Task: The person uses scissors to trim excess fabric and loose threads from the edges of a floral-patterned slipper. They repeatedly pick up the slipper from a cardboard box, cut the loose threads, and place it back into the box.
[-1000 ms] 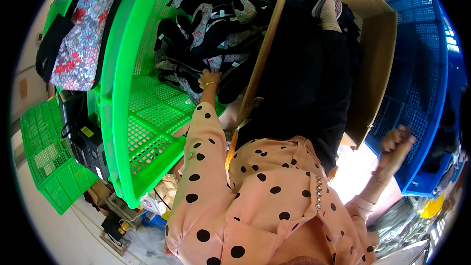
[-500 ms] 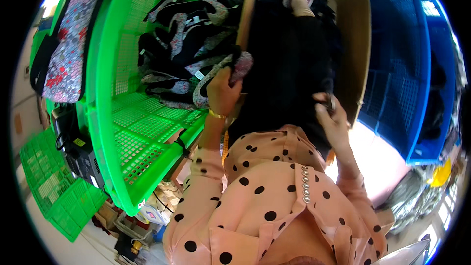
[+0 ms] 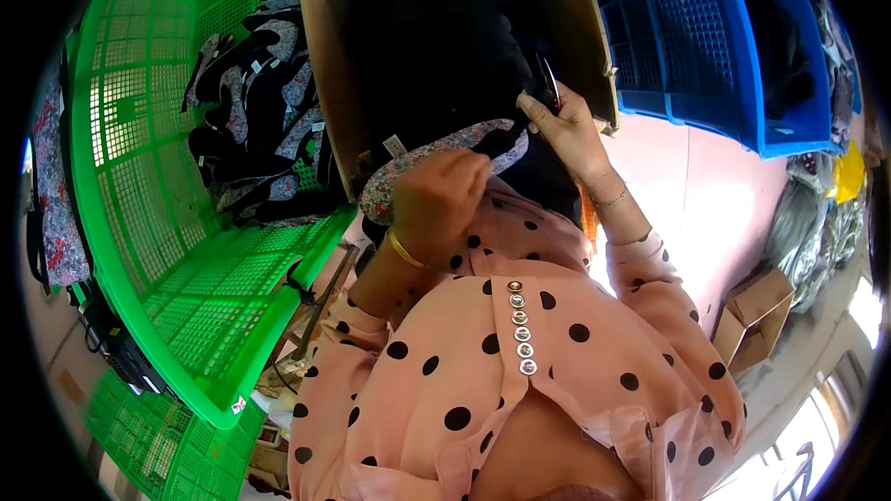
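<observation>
My left hand (image 3: 438,202) is closed on a curved floral cloth piece (image 3: 379,191) with a black part and a small white tag, held over my lap. The piece's far end reaches toward my right hand (image 3: 574,134). That hand is closed around a small pair of thread snips (image 3: 549,83), whose dark blades point away from me. The fingertips of my right hand are near the black part of the cloth; whether they touch it I cannot tell. My black-trousered legs (image 3: 436,46) stretch out beneath both hands.
To my left, a green plastic crate (image 3: 139,250) holds a heap of similar floral and black pieces (image 3: 269,121). A cardboard box (image 3: 325,65) surrounds my legs. Blue crates (image 3: 687,46) stand at the right, with a small open carton (image 3: 754,311) nearer me.
My left hand has brought the floral piece from beside the green crate to over my lap, close to my right hand. The snips now show more clearly. The view has shifted to the right.
</observation>
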`<state>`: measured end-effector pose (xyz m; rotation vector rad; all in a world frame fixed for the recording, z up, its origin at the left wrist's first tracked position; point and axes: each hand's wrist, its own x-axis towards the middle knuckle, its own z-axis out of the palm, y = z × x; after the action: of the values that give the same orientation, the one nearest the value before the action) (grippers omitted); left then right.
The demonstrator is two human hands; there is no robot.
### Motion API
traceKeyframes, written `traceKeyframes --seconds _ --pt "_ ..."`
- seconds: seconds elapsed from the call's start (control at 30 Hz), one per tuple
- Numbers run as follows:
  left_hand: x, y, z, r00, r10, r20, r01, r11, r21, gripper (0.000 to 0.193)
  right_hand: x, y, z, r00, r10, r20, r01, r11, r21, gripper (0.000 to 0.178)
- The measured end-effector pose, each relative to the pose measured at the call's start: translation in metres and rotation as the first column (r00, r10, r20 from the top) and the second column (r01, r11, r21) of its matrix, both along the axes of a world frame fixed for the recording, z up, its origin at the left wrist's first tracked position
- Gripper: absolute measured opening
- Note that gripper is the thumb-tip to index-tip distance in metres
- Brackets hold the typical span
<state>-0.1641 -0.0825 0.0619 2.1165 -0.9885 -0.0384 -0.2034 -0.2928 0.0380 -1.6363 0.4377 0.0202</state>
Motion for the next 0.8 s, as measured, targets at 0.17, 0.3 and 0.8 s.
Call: traceKeyframes --seconds 0.17,0.3,0.8 --pt "0.051 -0.031 -0.005 0.96 -0.171 -0.22 0.162 0.985 -0.059 0.012 -0.012 -0.003 0.016 0.996 0.035 0.083 -0.028 0.996 -0.086 0.02" --pt "0.074 -0.06 -0.031 0.639 -0.456 -0.62 0.444 0.876 -0.186 0.015 -0.027 0.002 0.017 0.991 -0.028 0.129 0.042 0.993 -0.113 0.025" --pt "0.095 -0.085 -0.014 0.493 -0.46 -0.738 0.555 0.82 -0.14 0.016 -0.078 0.022 0.0 0.987 -0.006 -0.162 -0.042 0.957 -0.286 0.034"
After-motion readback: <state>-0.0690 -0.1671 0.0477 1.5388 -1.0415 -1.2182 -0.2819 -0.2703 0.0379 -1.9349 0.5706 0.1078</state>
